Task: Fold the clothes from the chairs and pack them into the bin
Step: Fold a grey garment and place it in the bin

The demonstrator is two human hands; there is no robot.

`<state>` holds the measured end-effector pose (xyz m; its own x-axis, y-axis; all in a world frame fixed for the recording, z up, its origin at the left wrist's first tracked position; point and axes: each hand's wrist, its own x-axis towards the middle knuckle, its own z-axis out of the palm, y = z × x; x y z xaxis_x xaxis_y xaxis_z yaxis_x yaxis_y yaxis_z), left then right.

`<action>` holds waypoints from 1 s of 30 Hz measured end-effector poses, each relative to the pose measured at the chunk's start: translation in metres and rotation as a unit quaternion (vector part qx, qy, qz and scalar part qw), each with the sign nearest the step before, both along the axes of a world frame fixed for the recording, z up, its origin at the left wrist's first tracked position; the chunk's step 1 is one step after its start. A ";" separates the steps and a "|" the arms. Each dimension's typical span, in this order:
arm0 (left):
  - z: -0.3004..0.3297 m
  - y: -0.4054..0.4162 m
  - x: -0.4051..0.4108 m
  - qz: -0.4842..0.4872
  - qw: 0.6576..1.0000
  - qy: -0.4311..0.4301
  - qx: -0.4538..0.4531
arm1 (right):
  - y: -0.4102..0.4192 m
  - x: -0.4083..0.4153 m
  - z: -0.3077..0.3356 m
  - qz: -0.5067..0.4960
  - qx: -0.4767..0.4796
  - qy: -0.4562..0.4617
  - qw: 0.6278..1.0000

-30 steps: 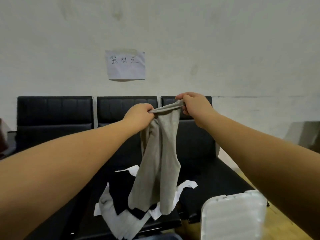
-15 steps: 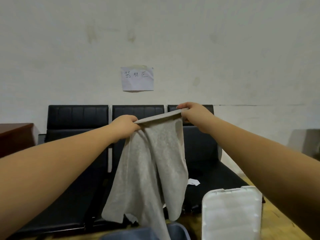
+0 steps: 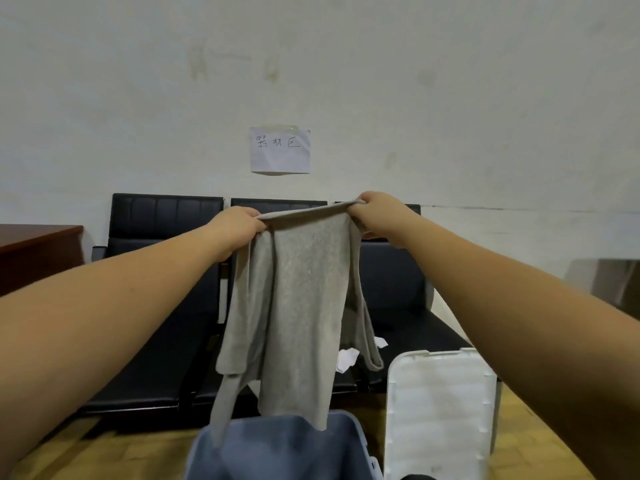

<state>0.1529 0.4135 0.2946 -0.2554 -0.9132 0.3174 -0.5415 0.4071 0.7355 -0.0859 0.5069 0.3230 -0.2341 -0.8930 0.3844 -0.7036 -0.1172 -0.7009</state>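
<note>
I hold the grey garment (image 3: 298, 299) up at arm's length in front of me, my left hand (image 3: 239, 226) and my right hand (image 3: 375, 214) each pinching its top edge with curled fingers, so the edge runs taut between them and the cloth hangs in loose vertical folds. Its lowest corner and one trailing strip dangle over the open blue-grey bin (image 3: 353, 431) at the bottom of the view, with the white lid (image 3: 440, 410) standing just to the right of it. Behind the cloth is the row of black chairs (image 3: 166, 216), and some white clothes (image 3: 346, 358) lie on a seat, mostly hidden by what I am holding. I judge I am at the start of folding this piece: to do it well I should keep the top edge level and stretched, shake out the bunched side under my left hand so the panels hang flat, then bring my hands together to halve it cleanly before lowering it. The risk is the dangling strip catching on the bin rim or folding in crooked. The only writing I can see is on the paper notice (image 3: 280, 150) taped to the wall, three handwritten Chinese characters that look like 器材区; I see no brand or label on the garment, bin or lid.
</note>
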 end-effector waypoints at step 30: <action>-0.068 0.066 0.052 -0.082 0.985 -0.050 0.146 | -0.003 0.019 0.031 -0.023 -0.120 -0.269 0.955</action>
<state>0.2049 0.4797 0.2262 -0.4240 -0.9055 0.0134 -0.5619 0.2747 0.7802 -0.0664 0.5043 0.3543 -0.4920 -0.7786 0.3895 -0.2578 -0.2970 -0.9194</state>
